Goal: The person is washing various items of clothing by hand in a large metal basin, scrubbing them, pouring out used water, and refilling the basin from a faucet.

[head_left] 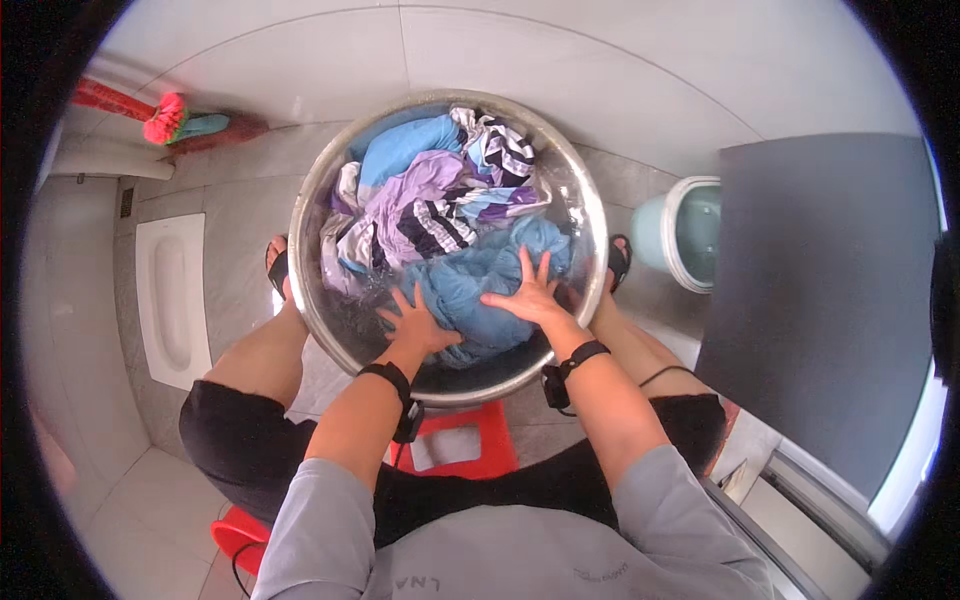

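A large round metal basin (322, 322) stands between my legs with wet laundry and water in it. My left hand (415, 325) lies with fingers spread on a blue cloth (480, 285) in the near part of the basin. On the right side of that same soaked cloth rests my right hand (530, 295), its fingers also apart and none of them wrapped round the fabric. Beyond the hands, a bunched purple, white and black striped garment (435, 195) fills the middle. A lighter blue cloth (405, 150) lies at the back left.
A red plastic stool (490, 440) is under the basin's near edge. To the right stand a pale green bucket (655, 230) and a dark grey panel (820, 300). A white squat toilet (172, 300) is set in the tiled floor at left; a pink brush-like item (167, 118) is behind it.
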The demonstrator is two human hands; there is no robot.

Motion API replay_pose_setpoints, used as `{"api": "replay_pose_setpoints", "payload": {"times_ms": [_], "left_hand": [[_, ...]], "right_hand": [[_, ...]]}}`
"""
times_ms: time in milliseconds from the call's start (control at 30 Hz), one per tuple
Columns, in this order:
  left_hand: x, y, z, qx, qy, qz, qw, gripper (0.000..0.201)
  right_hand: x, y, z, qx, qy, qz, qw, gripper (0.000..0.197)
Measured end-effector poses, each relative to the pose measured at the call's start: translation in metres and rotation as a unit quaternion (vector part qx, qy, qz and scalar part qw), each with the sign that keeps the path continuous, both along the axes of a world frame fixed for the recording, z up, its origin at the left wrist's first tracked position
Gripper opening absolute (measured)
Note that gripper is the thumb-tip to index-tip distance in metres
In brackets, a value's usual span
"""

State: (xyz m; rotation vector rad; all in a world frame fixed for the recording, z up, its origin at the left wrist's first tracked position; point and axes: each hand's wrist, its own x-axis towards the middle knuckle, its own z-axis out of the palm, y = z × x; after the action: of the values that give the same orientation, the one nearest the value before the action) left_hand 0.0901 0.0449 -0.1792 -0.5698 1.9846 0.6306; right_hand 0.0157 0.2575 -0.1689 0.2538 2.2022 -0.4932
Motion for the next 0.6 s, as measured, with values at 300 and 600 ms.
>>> {"api": "replay_pose_setpoints", "payload": {"times_ms": [300,600], "left_hand": [[0.007,-0.058,-0.152,0.036,0.097,-0.251,0.963,0.096],[-0.016,-0.044,-0.056,-0.012,0.103,-0.041,0.994,0.065]], "right_hand": [[-0.037,-0.031,-0.043,0.082,-0.045,-0.01,0.996,0.137],[-0.038,0.018,-0.027,-0.068,0.033,-0.145,0.987,0.104]]}}
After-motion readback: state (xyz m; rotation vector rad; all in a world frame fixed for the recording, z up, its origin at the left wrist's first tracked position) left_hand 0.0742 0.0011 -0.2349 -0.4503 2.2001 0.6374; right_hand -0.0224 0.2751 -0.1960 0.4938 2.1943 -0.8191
